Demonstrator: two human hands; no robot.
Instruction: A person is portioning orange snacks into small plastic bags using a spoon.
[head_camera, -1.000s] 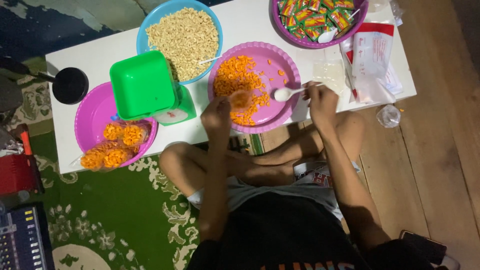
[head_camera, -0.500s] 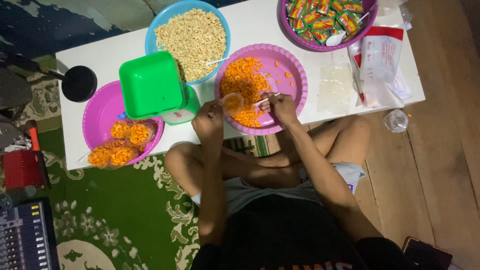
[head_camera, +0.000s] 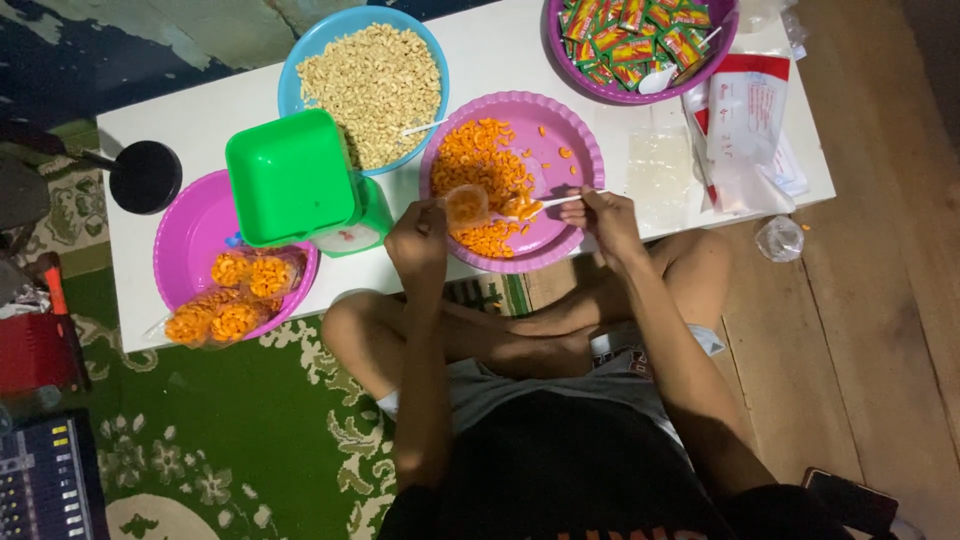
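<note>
Left hand (head_camera: 418, 238) pinching small clear bag (head_camera: 466, 206) by its mouth over pink plate (head_camera: 575, 140); right hand (head_camera: 603, 215) pinched on white spoon (head_camera: 540, 204) loaded with orange snacks (head_camera: 480, 160). Probably light, limp, slippery film; best gripped at rim.

Left arm: bare, runs straight forward from the shoulder, elbow near the left knee, forearm passing over the thigh.
Left hand (head_camera: 420, 238): raised at wrist height, fingers curled inward and pinched together at the tips, knuckles toward the camera.
Right arm: bare, angled forward and inward, forearm crossing above the right knee.
Right hand (head_camera: 600, 215): closed in a fingertip pinch, thumb against forefinger, palm turned down.
Spacing: hands level with each other, apart, both forward of the knees.
Legs: crossed, seated.
</note>
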